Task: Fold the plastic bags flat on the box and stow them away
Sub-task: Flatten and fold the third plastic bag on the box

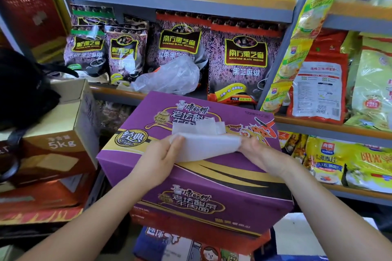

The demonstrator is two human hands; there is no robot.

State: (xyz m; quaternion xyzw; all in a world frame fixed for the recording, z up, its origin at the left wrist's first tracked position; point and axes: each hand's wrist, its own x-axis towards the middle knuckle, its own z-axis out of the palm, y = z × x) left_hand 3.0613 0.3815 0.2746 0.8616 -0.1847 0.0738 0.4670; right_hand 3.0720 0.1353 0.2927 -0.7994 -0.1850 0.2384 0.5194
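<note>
A white plastic bag [203,144], half folded, is pinched at both ends above the purple box [191,176] top's middle by the left hand [163,154] and right hand [254,152]. If either pinch is loosened, the slippery fold may spring open.

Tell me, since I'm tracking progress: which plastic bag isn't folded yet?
The crumpled clear bag on the shelf; the white bag on the purple box is being folded.
</note>
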